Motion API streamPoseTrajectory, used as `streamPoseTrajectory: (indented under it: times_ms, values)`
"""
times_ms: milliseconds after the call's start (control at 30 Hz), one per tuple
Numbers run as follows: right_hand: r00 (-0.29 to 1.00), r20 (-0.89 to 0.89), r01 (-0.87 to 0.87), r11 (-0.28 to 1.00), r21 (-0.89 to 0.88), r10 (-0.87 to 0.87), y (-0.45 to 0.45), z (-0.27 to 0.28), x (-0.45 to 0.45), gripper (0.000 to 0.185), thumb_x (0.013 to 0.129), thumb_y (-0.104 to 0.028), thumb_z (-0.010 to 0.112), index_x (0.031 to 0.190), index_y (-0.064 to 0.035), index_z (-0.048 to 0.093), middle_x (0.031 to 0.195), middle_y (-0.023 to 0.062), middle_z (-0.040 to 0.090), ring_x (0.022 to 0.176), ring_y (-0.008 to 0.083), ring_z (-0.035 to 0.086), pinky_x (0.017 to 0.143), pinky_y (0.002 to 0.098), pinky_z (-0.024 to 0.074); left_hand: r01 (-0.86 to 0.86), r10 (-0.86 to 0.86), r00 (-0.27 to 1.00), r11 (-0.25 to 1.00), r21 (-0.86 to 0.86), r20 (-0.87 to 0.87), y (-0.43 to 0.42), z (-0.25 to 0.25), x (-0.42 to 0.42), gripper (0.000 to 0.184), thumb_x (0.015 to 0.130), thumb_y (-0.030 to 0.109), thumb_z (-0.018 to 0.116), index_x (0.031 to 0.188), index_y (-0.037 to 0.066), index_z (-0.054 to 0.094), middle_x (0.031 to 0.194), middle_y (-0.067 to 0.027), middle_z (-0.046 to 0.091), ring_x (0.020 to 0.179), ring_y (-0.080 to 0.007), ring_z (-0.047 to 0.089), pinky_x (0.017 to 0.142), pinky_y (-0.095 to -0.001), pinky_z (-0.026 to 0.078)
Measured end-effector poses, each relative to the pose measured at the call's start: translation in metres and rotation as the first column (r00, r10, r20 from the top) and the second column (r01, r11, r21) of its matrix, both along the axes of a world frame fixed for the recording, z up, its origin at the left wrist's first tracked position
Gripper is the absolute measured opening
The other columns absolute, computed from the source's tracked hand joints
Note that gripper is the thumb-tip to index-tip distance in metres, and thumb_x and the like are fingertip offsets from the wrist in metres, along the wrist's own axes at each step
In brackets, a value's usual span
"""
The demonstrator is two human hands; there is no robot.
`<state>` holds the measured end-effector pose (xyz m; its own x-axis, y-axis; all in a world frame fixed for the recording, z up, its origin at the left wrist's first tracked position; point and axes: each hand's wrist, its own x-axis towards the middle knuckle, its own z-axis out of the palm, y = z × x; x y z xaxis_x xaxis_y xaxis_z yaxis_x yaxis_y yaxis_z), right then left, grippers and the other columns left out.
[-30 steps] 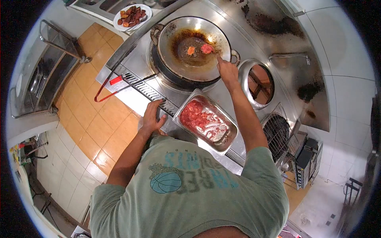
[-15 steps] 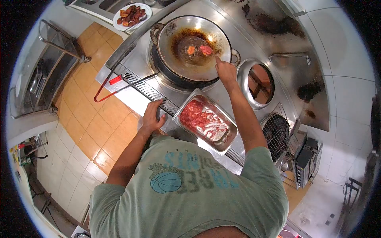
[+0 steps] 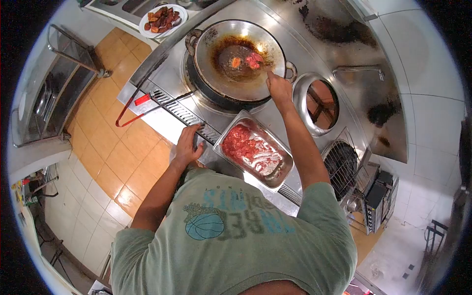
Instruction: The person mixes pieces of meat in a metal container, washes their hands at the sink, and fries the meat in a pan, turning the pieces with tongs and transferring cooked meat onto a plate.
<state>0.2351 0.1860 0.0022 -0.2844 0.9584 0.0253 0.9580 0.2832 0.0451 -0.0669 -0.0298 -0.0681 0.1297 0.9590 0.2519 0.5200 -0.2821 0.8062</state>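
My right hand (image 3: pixel 279 88) is closed at the right rim of a wide metal wok (image 3: pixel 211 73), near its handle. What it grips looks like a thin utensil, mostly hidden, reaching toward a red lump (image 3: pixel 254 60) in the oil. A small orange piece (image 3: pixel 236 62) lies left of that lump. Fingers apart and holding nothing, my left hand (image 3: pixel 187 146) rests on the stove's front edge. Between my forearms sits a metal tray (image 3: pixel 282 183) with red, wet, mashed-looking food (image 3: pixel 241 142).
A white plate (image 3: pixel 184 14) of browned chunks stands at the upper left. Right of the wok is a round burner ring (image 3: pixel 300 101), with a wire rack (image 3: pixel 341 167) below it. A red-ended hose (image 3: pixel 129 119) loops at the stove's left edge. A faucet (image 3: pixel 361 69) is behind.
The red lump has shifted slightly left in the wok. My right hand has moved a little left with it. My left hand stays in place.
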Motion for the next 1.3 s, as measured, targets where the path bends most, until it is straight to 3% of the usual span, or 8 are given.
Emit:
streamPoseTrajectory:
  times_ms: [367, 467, 567, 667, 867, 1167, 1267, 1300]
  values:
    - [0.999, 0.004, 0.042, 0.998, -0.042, -0.042, 0.003, 0.002, -0.004, 0.038, 0.086, -0.02, 0.047, 0.124, -0.018, 0.051, 0.082, 0.0137, 0.066, 0.072, 0.0339, 0.064, 0.064, 0.0474, 0.0507, -0.003, 0.003, 1.0, 1.0, 0.0, 0.002, -0.001, -0.003, 0.0, 0.054, 0.067, 0.012, 0.058, 0.118, -0.001, 0.047, 0.113, -0.0191, 0.054, 0.103, -0.0356, 0.051, 0.091, -0.0405, 0.041]
    - [0.995, -0.024, 0.091, 0.994, -0.061, -0.093, 0.007, 0.017, -0.008, 0.037, 0.087, -0.017, 0.044, 0.123, -0.0168, 0.052, 0.091, 0.0151, 0.065, 0.079, 0.0335, 0.064, 0.068, 0.0465, 0.0505, -0.01, 0.01, 1.0, 1.0, 0.005, 0.007, -0.001, -0.003, 0.0, 0.053, 0.067, 0.012, 0.058, 0.118, -0.001, 0.047, 0.113, -0.0189, 0.054, 0.103, -0.0353, 0.051, 0.091, -0.0402, 0.041]
    - [0.993, -0.116, 0.044, 0.996, 0.074, -0.035, 0.02, 0.01, 0.001, 0.037, 0.087, -0.013, 0.04, 0.122, -0.0165, 0.053, 0.1, 0.0153, 0.062, 0.086, 0.0337, 0.062, 0.072, 0.0457, 0.0498, -0.005, 0.005, 1.0, 1.0, -0.001, 0.008, 0.0, 0.001, 0.0, 0.053, 0.067, 0.012, 0.058, 0.117, -0.001, 0.047, 0.112, -0.0187, 0.054, 0.102, -0.0352, 0.051, 0.091, -0.04, 0.041]
    - [0.998, -0.067, 0.011, 0.999, 0.037, -0.008, 0.017, 0.026, -0.004, 0.038, 0.087, -0.009, 0.038, 0.122, -0.0156, 0.053, 0.103, 0.0144, 0.058, 0.088, 0.0344, 0.06, 0.074, 0.045, 0.0492, -0.007, 0.007, 1.0, 1.0, -0.011, 0.001, -0.001, 0.002, 0.0, 0.053, 0.067, 0.012, 0.058, 0.117, -0.002, 0.047, 0.112, -0.0188, 0.054, 0.102, -0.0351, 0.051, 0.09, -0.0401, 0.041]
    - [0.986, -0.163, 0.031, 0.996, 0.082, -0.017, 0.002, 0.043, -0.008, 0.038, 0.085, -0.007, 0.043, 0.121, -0.0134, 0.053, 0.096, 0.0124, 0.058, 0.084, 0.0329, 0.06, 0.071, 0.0437, 0.0498, 0.001, -0.001, 1.0, 1.0, 0.014, 0.01, 0.0, -0.003, -0.001, 0.055, 0.065, 0.011, 0.058, 0.117, -0.002, 0.047, 0.111, -0.0194, 0.054, 0.102, -0.0356, 0.051, 0.09, -0.0405, 0.042]
    - [0.868, -0.438, 0.061, 0.825, 0.562, 0.235, -0.017, 0.136, -0.005, 0.045, 0.083, -0.004, 0.05, 0.127, -0.0125, 0.05, 0.086, 0.0164, 0.061, 0.073, 0.0338, 0.06, 0.064, 0.0434, 0.0478, 0.032, -0.032, 0.999, 0.999, 0.002, 0.005, 0.0, -0.002, -0.001, 0.059, 0.067, 0.01, 0.057, 0.123, 0.0, 0.043, 0.113, -0.0203, 0.052, 0.104, -0.0365, 0.051, 0.091, -0.0408, 0.041]
    - [0.862, -0.462, 0.106, 0.817, 0.566, 0.208, -0.018, 0.114, -0.008, 0.043, 0.084, -0.003, 0.047, 0.126, -0.0098, 0.051, 0.104, 0.0175, 0.062, 0.084, 0.0326, 0.062, 0.073, 0.0394, 0.0502, 0.01, -0.01, 1.0, 1.0, 0.021, 0.013, 0.0, -0.002, 0.0, 0.056, 0.065, 0.008, 0.056, 0.119, -0.002, 0.045, 0.111, -0.0203, 0.054, 0.102, -0.0369, 0.051, 0.09, -0.041, 0.042]
    - [0.919, -0.379, 0.076, 0.889, 0.451, 0.113, -0.016, 0.092, -0.009, 0.042, 0.084, -0.005, 0.046, 0.126, -0.0099, 0.051, 0.101, 0.0178, 0.062, 0.081, 0.0332, 0.062, 0.07, 0.0406, 0.0504, 0.002, -0.002, 1.0, 1.0, 0.03, 0.014, 0.0, -0.001, 0.001, 0.055, 0.064, 0.007, 0.055, 0.117, -0.002, 0.047, 0.111, -0.0203, 0.054, 0.101, -0.0371, 0.051, 0.089, -0.0411, 0.043]
